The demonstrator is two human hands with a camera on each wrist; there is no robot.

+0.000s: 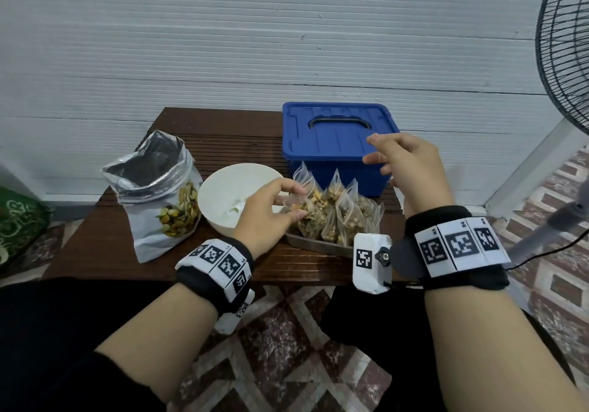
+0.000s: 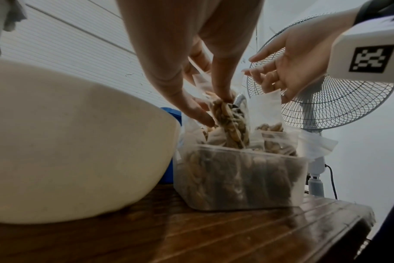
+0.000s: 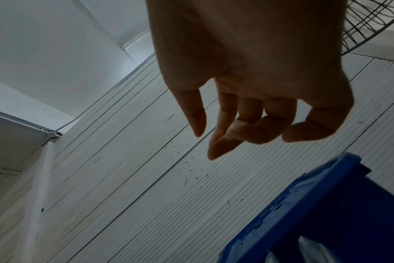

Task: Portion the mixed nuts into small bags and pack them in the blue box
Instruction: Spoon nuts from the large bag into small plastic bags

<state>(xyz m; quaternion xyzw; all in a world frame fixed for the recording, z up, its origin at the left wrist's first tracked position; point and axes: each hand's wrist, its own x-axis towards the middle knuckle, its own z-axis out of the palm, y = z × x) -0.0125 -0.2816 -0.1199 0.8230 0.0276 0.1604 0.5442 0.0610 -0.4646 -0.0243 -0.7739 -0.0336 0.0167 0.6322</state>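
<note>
Several small clear bags of mixed nuts [image 1: 338, 217] stand packed in a clear tray [image 2: 241, 178] on the wooden table [image 1: 105, 252]. My left hand [image 1: 271, 210] pinches the top of the leftmost filled bag [image 1: 306, 207], seen in the left wrist view as the bag [image 2: 232, 124] between thumb and fingers. My right hand [image 1: 404, 162] hovers over the front edge of the blue box [image 1: 334, 137], fingers loosely curled and holding nothing; the same hand [image 3: 247, 113] shows nothing in it in the right wrist view. The blue box's lid is on, handle flat.
A white bowl [image 1: 236, 194], nearly empty, sits left of the tray. The big opened nut pouch [image 1: 159, 194] stands at the table's left. A standing fan [image 1: 564, 60] is at the right, its cable on the tiled floor. A white wall rises behind.
</note>
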